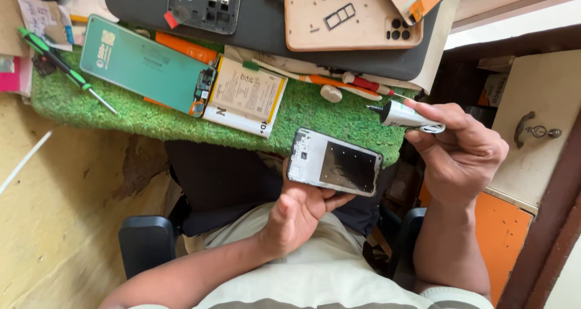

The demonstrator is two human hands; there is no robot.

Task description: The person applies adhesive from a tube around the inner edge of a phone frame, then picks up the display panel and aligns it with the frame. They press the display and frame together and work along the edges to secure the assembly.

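Note:
My left hand [299, 215] holds an opened phone frame [334, 162] from below, its bare silver and black inner face turned up, over my lap at the edge of the green mat [151, 116]. My right hand [460, 151] grips a small white glue tube [407, 115] with a black nozzle that points left, a short way right of and above the phone frame. The nozzle tip is apart from the frame.
On the mat lie a teal phone back panel [142, 64], a phone battery [245, 96], a green-handled screwdriver [60, 67] and orange and red tools [339, 82]. Behind are a dark phone body [206, 6] and a peach phone case [351, 15] holding a card tray. A drawer with a metal handle [535, 127] is right.

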